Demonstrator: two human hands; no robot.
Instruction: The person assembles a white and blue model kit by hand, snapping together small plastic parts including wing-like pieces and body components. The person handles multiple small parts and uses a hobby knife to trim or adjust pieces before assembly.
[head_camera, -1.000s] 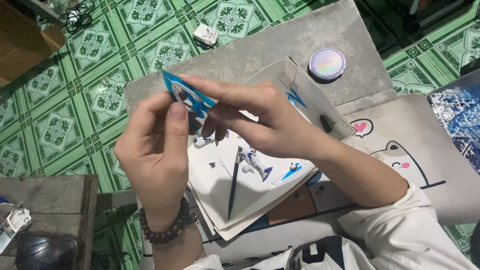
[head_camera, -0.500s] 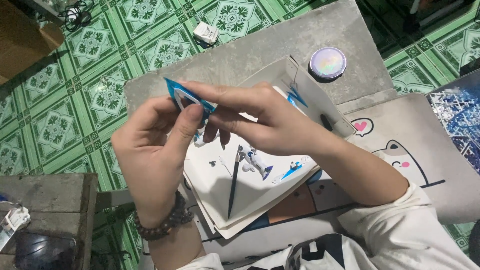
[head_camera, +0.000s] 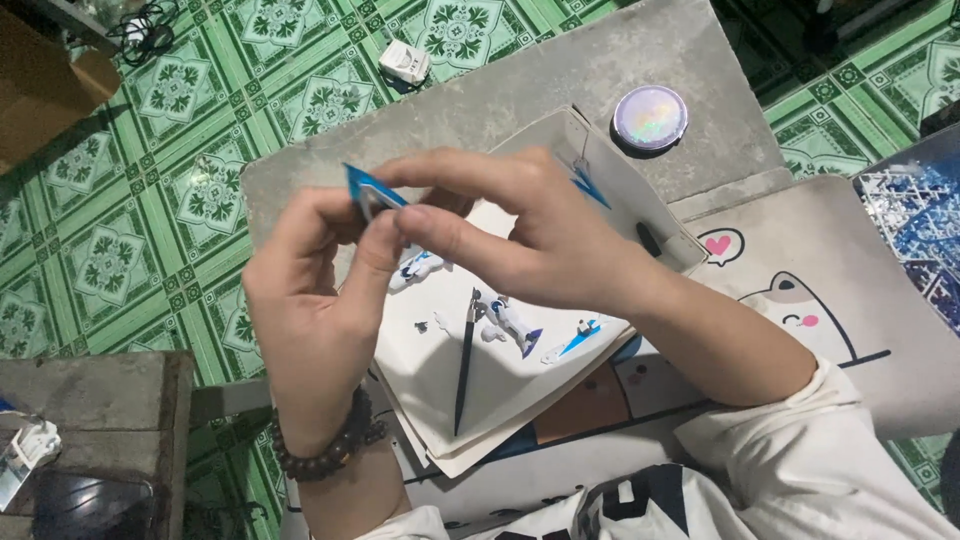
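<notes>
While both hands meet above the grey stone bench (head_camera: 560, 75), the left hand (head_camera: 320, 300) and the right hand (head_camera: 520, 235) pinch a small blue and white plastic piece (head_camera: 368, 192) between them, fingers closed narrowly on it from either side. It is held up in the air, over the near-left part of the bench and above a shallow white cardboard box lid (head_camera: 520, 385) that lies open beneath the hands. A dark beaded bracelet (head_camera: 325, 450) circles the left wrist. On the lid lie a thin black-handled tool (head_camera: 465, 370), pointing away from the person, and several small white and blue model parts (head_camera: 515, 325) just beside it. Near the far edge of the bench sits a round iridescent disc (head_camera: 650, 117). To the right, a pale mat with a cartoon cat drawing (head_camera: 800, 300) spreads under the right forearm. Green patterned floor tiles (head_camera: 120, 230) surround the bench, and a small white box (head_camera: 405, 63) rests on them.
</notes>
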